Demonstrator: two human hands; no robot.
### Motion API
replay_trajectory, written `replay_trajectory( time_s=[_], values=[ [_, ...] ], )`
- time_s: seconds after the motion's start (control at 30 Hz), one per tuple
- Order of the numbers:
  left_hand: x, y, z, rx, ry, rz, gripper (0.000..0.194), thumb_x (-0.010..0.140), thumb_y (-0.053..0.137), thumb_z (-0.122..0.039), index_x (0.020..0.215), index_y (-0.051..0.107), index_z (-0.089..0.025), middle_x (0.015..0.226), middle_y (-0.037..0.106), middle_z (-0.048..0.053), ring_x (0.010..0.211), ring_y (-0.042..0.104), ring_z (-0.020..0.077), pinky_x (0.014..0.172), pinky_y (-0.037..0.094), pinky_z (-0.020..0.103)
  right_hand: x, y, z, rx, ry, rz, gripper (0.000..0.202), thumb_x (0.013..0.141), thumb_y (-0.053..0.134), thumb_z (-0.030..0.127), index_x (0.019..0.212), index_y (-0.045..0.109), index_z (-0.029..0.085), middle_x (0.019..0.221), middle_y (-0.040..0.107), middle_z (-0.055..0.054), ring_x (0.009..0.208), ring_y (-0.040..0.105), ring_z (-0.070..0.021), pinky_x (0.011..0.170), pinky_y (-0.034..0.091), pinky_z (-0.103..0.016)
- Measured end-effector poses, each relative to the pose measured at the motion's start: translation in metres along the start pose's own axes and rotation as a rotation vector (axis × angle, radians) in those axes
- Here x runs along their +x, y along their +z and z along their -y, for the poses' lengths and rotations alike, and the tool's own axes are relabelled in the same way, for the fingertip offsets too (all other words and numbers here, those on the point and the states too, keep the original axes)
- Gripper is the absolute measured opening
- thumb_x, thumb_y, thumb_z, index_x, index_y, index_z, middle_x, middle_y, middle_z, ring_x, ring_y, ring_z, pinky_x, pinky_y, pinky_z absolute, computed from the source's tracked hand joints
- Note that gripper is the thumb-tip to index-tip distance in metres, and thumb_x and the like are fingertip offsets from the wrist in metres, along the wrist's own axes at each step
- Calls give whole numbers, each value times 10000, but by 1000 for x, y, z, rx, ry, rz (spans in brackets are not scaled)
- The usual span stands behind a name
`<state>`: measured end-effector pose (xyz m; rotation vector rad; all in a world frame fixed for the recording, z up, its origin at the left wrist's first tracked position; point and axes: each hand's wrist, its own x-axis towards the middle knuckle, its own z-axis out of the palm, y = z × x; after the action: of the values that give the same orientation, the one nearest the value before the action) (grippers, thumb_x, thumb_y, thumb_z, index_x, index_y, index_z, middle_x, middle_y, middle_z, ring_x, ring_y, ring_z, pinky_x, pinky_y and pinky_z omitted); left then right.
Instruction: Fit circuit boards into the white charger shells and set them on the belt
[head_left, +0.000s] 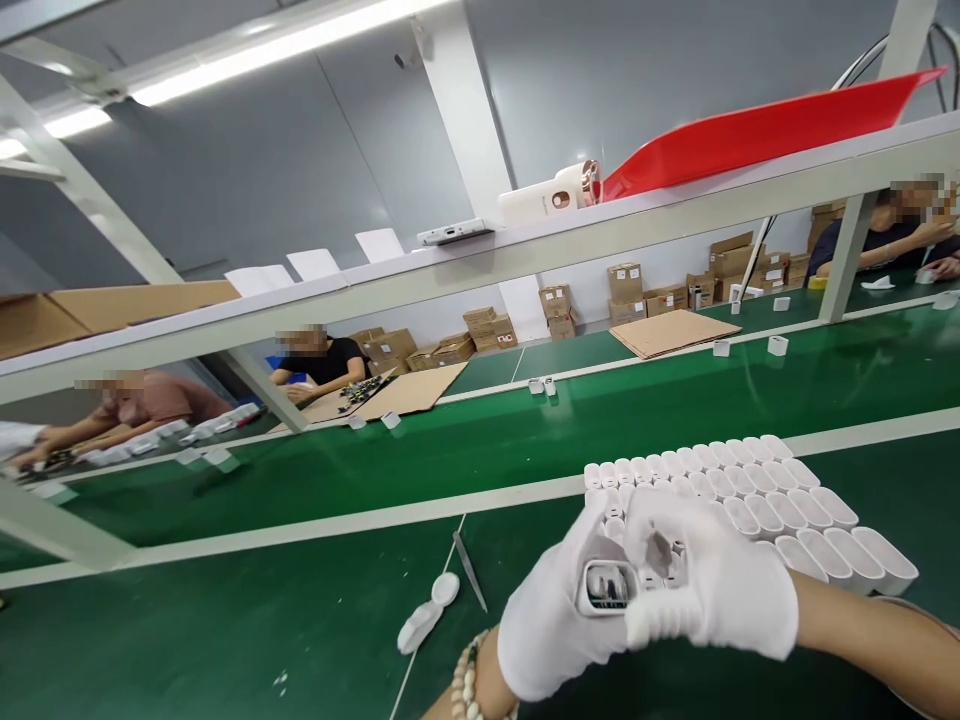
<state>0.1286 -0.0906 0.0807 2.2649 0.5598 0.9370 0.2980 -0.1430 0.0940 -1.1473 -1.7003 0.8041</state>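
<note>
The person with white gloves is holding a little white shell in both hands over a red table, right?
Not quite: the table is green, not red, as the head view shows. Both gloved hands, left hand and right hand, do hold the little white shell.

1. Left hand (551,625) and right hand (712,585): white gloves.
2. Housing (607,588) held between them: white, dark interior.
3. Table (225,640): green, white stripes.
4. Housing batch (757,490) at the right edge: white.
5. Tray (757,135) on the shelf: red.

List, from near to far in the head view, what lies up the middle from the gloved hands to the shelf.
Hands holding a white casing → block of white casings → white stripe → cardboard sheet → boxes → shelf.
</note>
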Motion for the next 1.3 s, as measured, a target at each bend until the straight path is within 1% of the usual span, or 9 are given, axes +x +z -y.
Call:
replay_trajectory(
  time_s=[0.13, 0.3, 0.47, 0.77, 0.9, 1.0, 1.1, 1.17, 1.3],
  values=[
    [6, 6, 7, -23, -20, 5, 186, 834, 694, -390, 847, 663, -207, 771, 718, 47, 679, 700, 200, 622, 615, 312, -1, 12, -5, -156, 35, -73, 479, 690, 787, 527, 670, 433, 204, 692, 509, 18, 633, 473, -139, 559, 380, -269],
    [-4, 1, 22, 215, 10, -304, 399, 804, 727, -274, 1171, 581, -213, 1102, 709, 96, 937, 703, 241, 762, 611, 369, 16, 1, -14, 94, 186, -8, 431, 895, 547, 590, 874, 595, 162, 859, 629, -65, 754, 586, -192, 706, 476, -349],
    [-1, -14, 16, 446, 250, -255, 333, 889, 664, -248, 1200, 544, -232, 884, 683, 31, 710, 620, 158, 627, 550, 279, 19, 2, -20, 787, 315, 305, 586, 910, 482, 678, 965, 661, 123, 864, 677, -102, 745, 650, -183, 731, 516, -347],
    [3, -14, 26, 535, 407, -165, 318, 935, 570, -191, 1238, 472, -206, 823, 645, 28, 685, 567, 177, 612, 499, 293, 24, 7, -30, 960, 380, 334, 459, 861, 652, 581, 915, 671, 126, 843, 662, -60, 700, 646, -140, 641, 497, -255],
    [6, -15, 28, 532, 381, -140, 352, 921, 598, -212, 1250, 470, -204, 892, 666, 45, 741, 615, 191, 660, 533, 311, 22, 10, -29, 836, 390, 242, 499, 856, 619, 628, 742, 619, 142, 585, 535, 16, 559, 536, -110, 570, 451, -241],
    [10, -31, 28, 605, 349, -88, 400, 884, 665, -288, 1241, 501, -209, 997, 706, 71, 834, 670, 229, 733, 565, 362, 24, 2, -27, 668, 387, 160, 488, 828, 619, 650, 745, 573, 171, 601, 484, 36, 550, 483, -113, 535, 424, -251],
    [14, -67, 27, 765, 240, -97, 456, 854, 701, -288, 1268, 529, -203, 1059, 724, 83, 922, 694, 261, 810, 570, 405, 43, -18, -31, 86, 312, 80, 426, 878, 549, 593, 834, 610, 174, 811, 607, -19, 730, 556, -150, 664, 461, -282],
    [14, -95, 28, 823, 50, -123, 423, 865, 678, -292, 1263, 564, -204, 1011, 737, 68, 930, 702, 252, 833, 565, 384, 68, -35, -42, -355, 349, 37, 330, 857, 614, 501, 871, 644, 173, 884, 653, -32, 824, 584, -186, 736, 463, -305],
    [7, -145, 34, 855, -539, 32, 386, 906, 574, -404, 1255, 604, -241, 1094, 731, 86, 977, 703, 272, 830, 544, 368, 129, -59, -80, -657, 510, 42, 234, 836, 701, 375, 795, 652, 150, 899, 674, -36, 892, 617, -205, 829, 477, -343]
  ],
)
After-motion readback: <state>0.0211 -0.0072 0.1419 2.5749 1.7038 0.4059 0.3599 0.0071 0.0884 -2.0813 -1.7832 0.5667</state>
